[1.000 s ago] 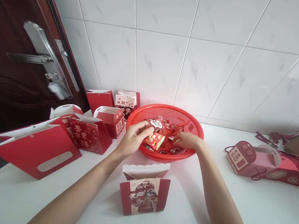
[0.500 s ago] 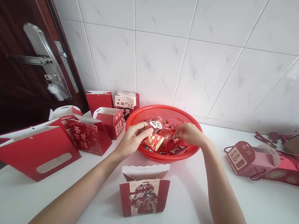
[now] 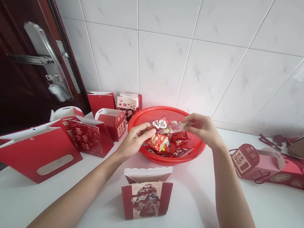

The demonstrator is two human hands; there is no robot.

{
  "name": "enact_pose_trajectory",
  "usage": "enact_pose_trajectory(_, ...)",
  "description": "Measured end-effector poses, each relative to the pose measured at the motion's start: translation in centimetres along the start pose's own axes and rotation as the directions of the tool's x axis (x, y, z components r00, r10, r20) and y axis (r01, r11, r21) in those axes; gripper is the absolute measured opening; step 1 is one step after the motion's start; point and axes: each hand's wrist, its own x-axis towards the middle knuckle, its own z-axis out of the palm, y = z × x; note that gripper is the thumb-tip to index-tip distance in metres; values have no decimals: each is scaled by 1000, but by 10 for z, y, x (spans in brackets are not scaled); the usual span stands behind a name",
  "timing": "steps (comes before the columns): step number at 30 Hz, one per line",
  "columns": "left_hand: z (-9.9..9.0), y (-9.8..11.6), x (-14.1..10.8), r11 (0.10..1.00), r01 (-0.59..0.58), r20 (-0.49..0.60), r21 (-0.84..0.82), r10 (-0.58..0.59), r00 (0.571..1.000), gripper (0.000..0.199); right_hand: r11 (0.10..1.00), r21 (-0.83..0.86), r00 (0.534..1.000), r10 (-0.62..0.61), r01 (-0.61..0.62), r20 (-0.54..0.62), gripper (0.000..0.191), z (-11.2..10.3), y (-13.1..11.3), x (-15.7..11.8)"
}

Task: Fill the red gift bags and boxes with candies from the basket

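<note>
Cellophane-wrapped candy (image 3: 176, 126) is pinched between the thumb and fingers of the right hand (image 3: 203, 129), held up over the 2 o'clock side of the basket. Light and slippery, it wants a firm pinch at one end of the wrapper. The left hand (image 3: 135, 142) curls in at 9 o'clock, its fingertips on or just short of a red packet with a white heart-shaped label (image 3: 158, 123); from this angle I can't tell whether it is gripped or only touched. That packet looks thin and fairly stiff, easiest taken by its edge.

Below both hands, more red candy packets (image 3: 156, 142) lie loose in a round red plastic mesh basket (image 3: 197, 149), light enough to slide at a nudge. The basket sits on a white counter (image 3: 253, 224) against a white tiled wall (image 3: 162, 53).

At 6 o'clock from the basket, an open red paper gift bag (image 3: 145, 200) stands between the forearms. At 9 o'clock, a red gift box (image 3: 111, 123) and a large tilted red bag (image 3: 36, 153) crowd toward a dark wooden door (image 3: 0, 45). At 3 o'clock, a pink gift box (image 3: 251, 162) stands well apart.
</note>
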Motion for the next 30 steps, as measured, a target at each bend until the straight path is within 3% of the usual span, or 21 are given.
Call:
enact_pose_trajectory(15,-1,-1,3,1000,-8,-17,-2,8,1000,34,955,294,999,-31,19,38,22,10,-7,-3)
enact_pose_trajectory(19,-2,-2,3,997,19,-32,-77,-21,999,37,942,332,996,18,-44,83,34,12,-3,-4)
enact_pose_trajectory(23,-3,-5,3,990,36,-37,-134,-42,998,37,934,314,974,109,-170,201,53,16,0,-5)
enact_pose_trajectory(26,-4,-7,4,987,35,-41,-154,-42,998,36,940,280,970,141,-194,198,47,21,1,-4)
enact_pose_trajectory(30,-6,-9,3,978,38,-53,-205,-50,997,34,917,370,981,87,-147,174,41,27,2,-3)
